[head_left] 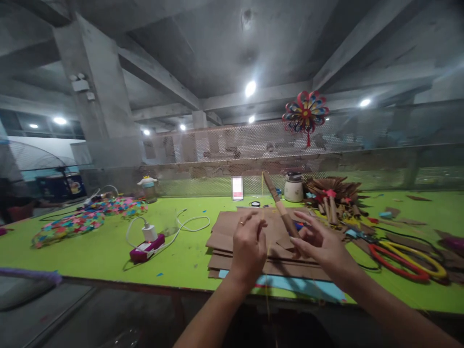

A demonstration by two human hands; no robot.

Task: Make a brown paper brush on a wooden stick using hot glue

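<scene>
My right hand [322, 244] grips the lower end of a narrow stick of rolled brown paper [281, 205], which leans up and to the left. Beside it, my left hand [249, 246] is raised with its fingers curled into a pinch and a ring on one finger. A thin yellow thread [267, 290] hangs down by the left fingertips; more yellow shows near the stick's top. Beneath both hands lies a stack of brown paper sheets [224, 229], with a light blue strip [308, 286] at its front edge.
Red-handled scissors [398, 268] and yellow-handled ones lie on the right. Behind them is a bundle of folded brown paper [331, 188]. A flask [293, 187] and a phone [237, 187] stand at the back. On the left are a purple power strip [147, 249] and colourful paper pieces [72, 227].
</scene>
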